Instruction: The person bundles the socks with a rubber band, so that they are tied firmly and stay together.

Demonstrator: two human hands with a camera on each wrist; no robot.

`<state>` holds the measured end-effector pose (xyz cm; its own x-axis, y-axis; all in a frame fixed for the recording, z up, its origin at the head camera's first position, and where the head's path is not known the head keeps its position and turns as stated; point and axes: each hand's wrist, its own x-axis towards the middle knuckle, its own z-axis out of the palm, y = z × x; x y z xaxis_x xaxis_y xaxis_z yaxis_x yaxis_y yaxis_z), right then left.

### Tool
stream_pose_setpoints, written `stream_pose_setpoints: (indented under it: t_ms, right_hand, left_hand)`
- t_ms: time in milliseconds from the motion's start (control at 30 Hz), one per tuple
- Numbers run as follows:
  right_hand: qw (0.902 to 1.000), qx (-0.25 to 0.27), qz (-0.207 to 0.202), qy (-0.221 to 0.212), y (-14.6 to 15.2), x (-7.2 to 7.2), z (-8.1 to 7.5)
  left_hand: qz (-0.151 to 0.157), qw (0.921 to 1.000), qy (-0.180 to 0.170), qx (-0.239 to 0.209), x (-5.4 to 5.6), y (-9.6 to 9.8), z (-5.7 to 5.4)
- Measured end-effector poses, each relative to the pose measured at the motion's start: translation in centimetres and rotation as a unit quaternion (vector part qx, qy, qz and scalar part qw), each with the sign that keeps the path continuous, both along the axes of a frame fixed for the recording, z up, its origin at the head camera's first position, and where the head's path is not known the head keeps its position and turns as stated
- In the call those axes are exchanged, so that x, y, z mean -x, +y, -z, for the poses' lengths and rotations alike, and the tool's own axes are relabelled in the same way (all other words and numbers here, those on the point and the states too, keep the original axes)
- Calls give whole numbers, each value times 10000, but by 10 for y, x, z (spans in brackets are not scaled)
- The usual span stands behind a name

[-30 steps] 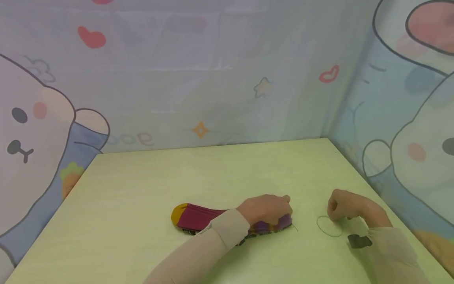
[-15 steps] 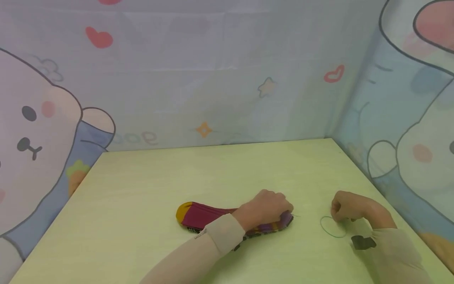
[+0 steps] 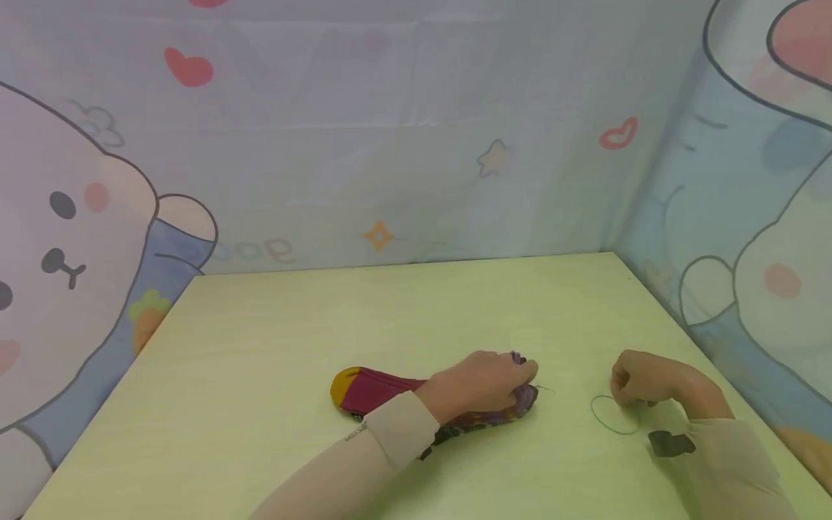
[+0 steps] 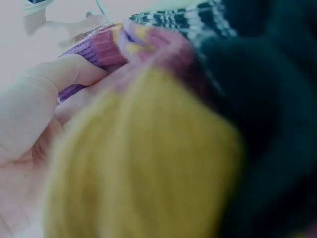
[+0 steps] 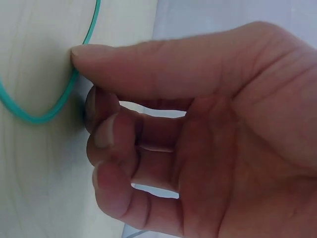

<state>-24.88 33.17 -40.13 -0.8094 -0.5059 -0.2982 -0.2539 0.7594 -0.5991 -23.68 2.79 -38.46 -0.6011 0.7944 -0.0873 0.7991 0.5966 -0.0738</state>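
Note:
My left hand (image 3: 477, 381) grips the cuff end of a maroon sock (image 3: 383, 390) with a yellow toe and a purple-striped cuff. In the left wrist view the thumb lies on the purple ribbing, and a yellow patch of knit (image 4: 148, 158) bulges close to the camera. Beneath the maroon sock is a dark patterned sock (image 3: 477, 431), mostly covered. To the right, my right hand (image 3: 653, 377) pinches a thin green rubber band (image 5: 37, 119) between thumb and index finger, its loop hanging at the table surface. The other fingers curl inward.
The pale yellow table (image 3: 273, 339) meets a printed cloth backdrop (image 3: 390, 144) at its far edge and right side. A loose thread (image 3: 546, 389) sticks out past the sock cuff. Beside the right sleeve shows a dark tab (image 3: 671, 443).
My left hand has shifted its hold on the cuff, and a bit of purple cuff now rises above the fingers. The right hand keeps the band in place; the head view has shifted slightly.

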Motion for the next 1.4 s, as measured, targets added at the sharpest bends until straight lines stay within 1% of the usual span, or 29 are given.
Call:
stream_pose_setpoints:
  t_ms: [133,200,333,500,600,667,733,800,833,900,1000,1067,1100,1133,1200,1267,1300,1333,1400]
  right_hand:
    - [9999,134,-11,-83,1,0,-1]
    - [9996,262,-75,-3,3,0,-1]
    - [9972,706,-171,157,2,4,-3]
    - [9908,1334,-138,-195,-4,5,-9]
    - [9829,1783,42,-467,-11,5,-10]
    - [9744,2160,224,-578,-16,7,-10]
    - [9629,2586,394,-664,-22,9,-9]
    - [9503,2999,466,-697,-26,11,-8]
    - [9431,3216,431,-726,-28,11,-7]
    - [9254,3674,333,-874,-31,12,-6]
    - [9002,4226,14,-1051,-35,12,-5]
    - [8895,4443,-187,-1049,-39,11,-5]
    - [8892,4466,-254,-963,-41,11,-5]
    - [8913,4444,-278,-853,-44,10,-5]
    - [9008,4296,-183,-609,-50,9,-6]
    - [9129,4060,58,-419,-56,8,-6]
    - [9168,3970,187,-386,-59,7,-5]
    - [9183,3929,291,-384,-63,7,-4]
    - [9148,3993,382,-470,-70,6,-2]
  left_hand:
    - [-79,9980,-542,-307,2,-9,0]
    - [-96,9962,-736,-456,2,-13,0]
    - [-53,9918,-1035,-745,3,-21,0]
    - [-101,9862,-1323,-987,3,-30,0]
    - [-194,9823,-1484,-1130,3,-34,2]
    - [-224,9793,-1599,-1217,3,-36,3]
    - [-225,9762,-1727,-1292,4,-37,4]
    - [-212,9732,-1843,-1357,5,-39,5]
    - [-198,9721,-1883,-1381,5,-39,5]
    - [-166,9702,-1948,-1434,6,-41,5]
    - [-131,9666,-2055,-1524,7,-44,7]
    - [-120,9648,-2111,-1563,8,-45,8]
    - [-120,9641,-2133,-1576,8,-46,8]
    - [-124,9637,-2143,-1587,8,-47,9]
    - [-141,9633,-2152,-1596,8,-47,9]
    - [-152,9630,-2157,-1606,7,-48,9]
    - [-158,9629,-2160,-1611,7,-49,9]
    - [-146,9630,-2155,-1612,7,-50,9]
    - [-119,9639,-2125,-1601,8,-52,8]
